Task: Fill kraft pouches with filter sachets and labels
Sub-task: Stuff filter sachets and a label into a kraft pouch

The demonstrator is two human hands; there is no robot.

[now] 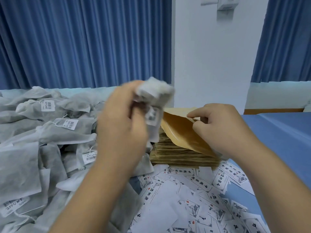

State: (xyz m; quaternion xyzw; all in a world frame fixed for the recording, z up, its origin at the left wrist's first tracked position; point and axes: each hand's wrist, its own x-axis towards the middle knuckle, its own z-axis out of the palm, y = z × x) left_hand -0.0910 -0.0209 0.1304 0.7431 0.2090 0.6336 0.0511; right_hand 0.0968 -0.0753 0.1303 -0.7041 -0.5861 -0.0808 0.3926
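My left hand (pixel 121 118) grips a grey filter sachet (pixel 154 95), bunched and blurred, with its white tag (pixel 152 116) dangling just left of a pouch mouth. My right hand (pixel 217 126) pinches the upper lip of a kraft pouch (pixel 181 130), holding its mouth apart. That pouch lies tilted on top of a stack of flat kraft pouches (pixel 181 155). Printed white labels (pixel 193 187) lie scattered on the table below the stack.
A large heap of grey filter sachets (pixel 42 135) with barcode tags fills the left side of the table. The blue table surface (pixel 277 132) shows at the right. A white pillar (pixel 210 56) and blue curtains (pixel 84 42) stand behind.
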